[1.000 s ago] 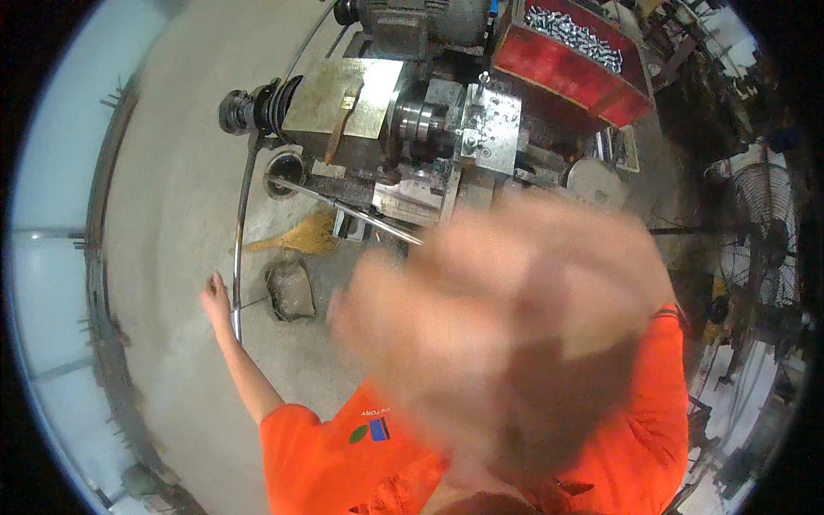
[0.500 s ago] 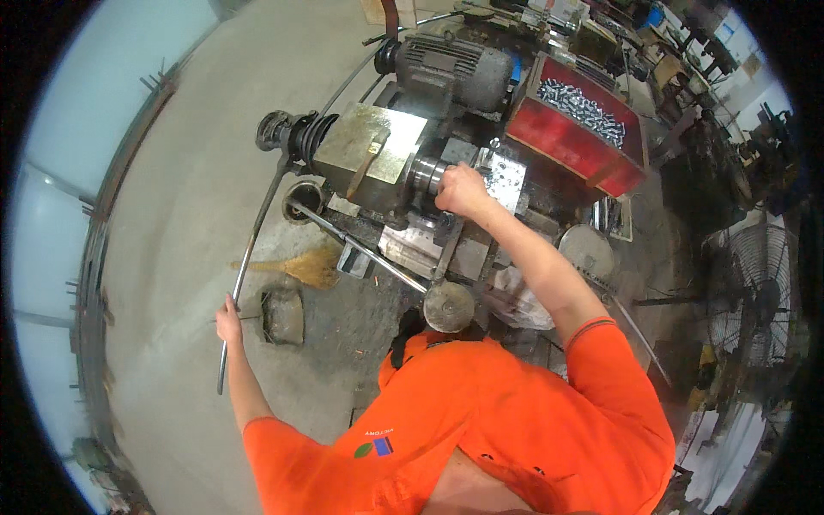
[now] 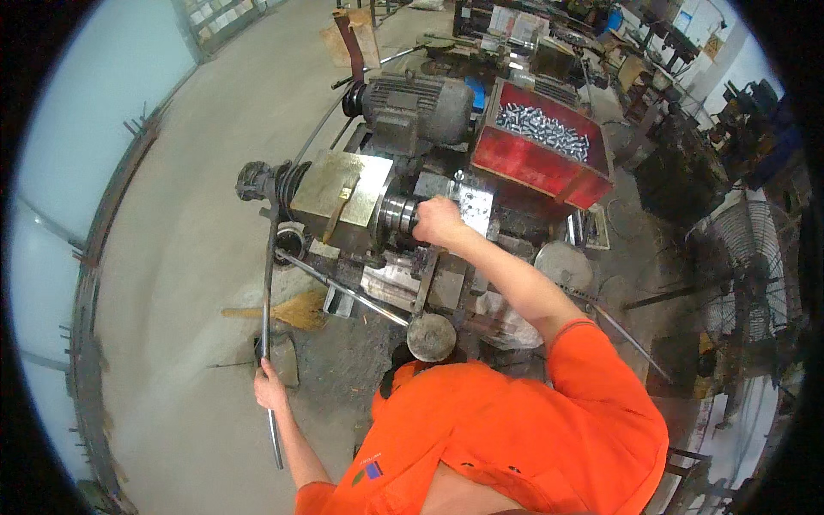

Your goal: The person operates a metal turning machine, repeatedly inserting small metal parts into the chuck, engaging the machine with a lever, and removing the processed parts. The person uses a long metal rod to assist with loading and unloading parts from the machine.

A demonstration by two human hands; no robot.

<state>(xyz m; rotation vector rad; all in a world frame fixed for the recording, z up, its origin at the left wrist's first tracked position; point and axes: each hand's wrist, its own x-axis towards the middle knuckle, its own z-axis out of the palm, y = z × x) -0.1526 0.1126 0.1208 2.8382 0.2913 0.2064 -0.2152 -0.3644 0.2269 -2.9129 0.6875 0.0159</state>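
My left hand (image 3: 270, 386) is closed round a long metal lever (image 3: 267, 300) that runs up to the pulley end of a small lathe-like machine. My right hand (image 3: 439, 221) is at the round steel chuck (image 3: 396, 214), its fingers curled in against the chuck's face. What the right fingers hold is hidden behind the hand. Just right of that hand lies a shiny steel block (image 3: 477, 209) on the machine. A brush (image 3: 342, 210) with a wooden handle rests on the flat metal cover (image 3: 319, 184) left of the chuck.
Behind the machine stand an electric motor (image 3: 416, 110) and a red box (image 3: 524, 160) filled with bolts. A broom (image 3: 296, 311) and a dustpan (image 3: 281, 360) lie on the floor at left. A round seat-like disc (image 3: 432, 337) is close to my body; a fan (image 3: 747, 266) stands far right.
My left hand has swung the lever's lower end rightward and nearer to my body. My right hand stays at the chuck. The whole view has shifted, showing more of the far floor.
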